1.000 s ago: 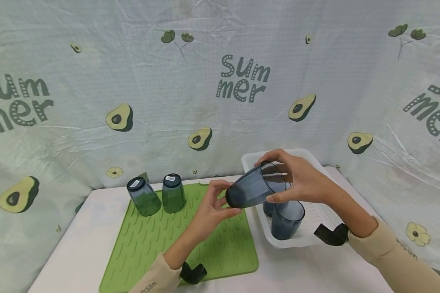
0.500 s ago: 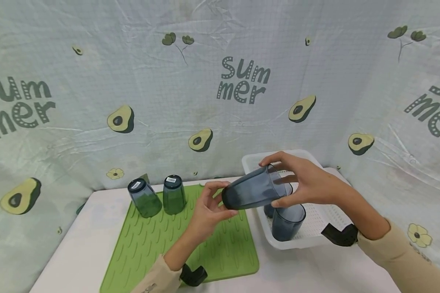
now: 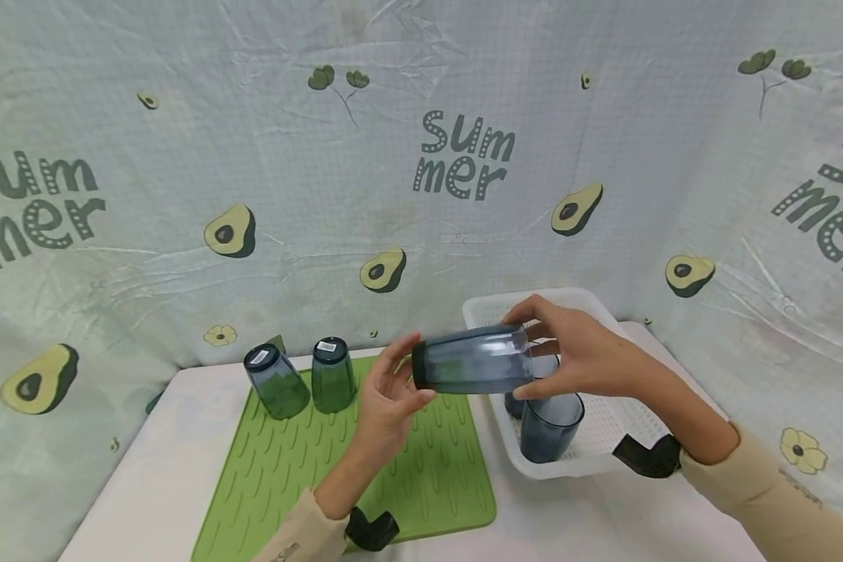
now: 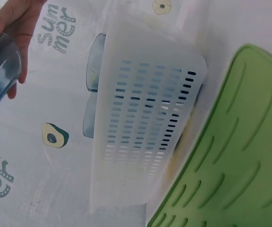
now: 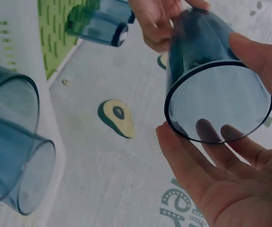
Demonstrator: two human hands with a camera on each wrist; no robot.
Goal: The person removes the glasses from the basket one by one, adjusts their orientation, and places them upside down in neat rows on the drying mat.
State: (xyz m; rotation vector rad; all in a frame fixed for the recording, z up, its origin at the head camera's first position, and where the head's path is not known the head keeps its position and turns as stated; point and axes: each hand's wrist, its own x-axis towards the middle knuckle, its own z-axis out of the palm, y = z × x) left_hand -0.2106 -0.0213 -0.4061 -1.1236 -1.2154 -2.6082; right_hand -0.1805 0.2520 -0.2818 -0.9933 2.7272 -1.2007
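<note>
Both hands hold one blue-tinted drinking glass (image 3: 474,361) in the air between the green mat and the white basket. It lies almost level, its dark base to the left. My left hand (image 3: 382,398) has thumb and fingers around the base. At the rim, my right hand (image 3: 590,351) grips with the thumb below and the fingers above; the right wrist view looks into the glass's open mouth (image 5: 218,101). Two more glasses (image 3: 549,429) stand mouth up in the basket, one partly hidden behind the other and the held glass.
A ribbed green mat (image 3: 421,484) covers the table's middle. Two upside-down glasses, the left one (image 3: 277,382) and the right one (image 3: 332,376), stand at its back. The perforated white basket (image 3: 534,468) sits to the right. A printed cloth (image 3: 309,195) hangs behind the table.
The held glass has turned from slanted to nearly level and shifted slightly left, its base rising and its mouth turning away from view. The left hand has moved left and up with the base.
</note>
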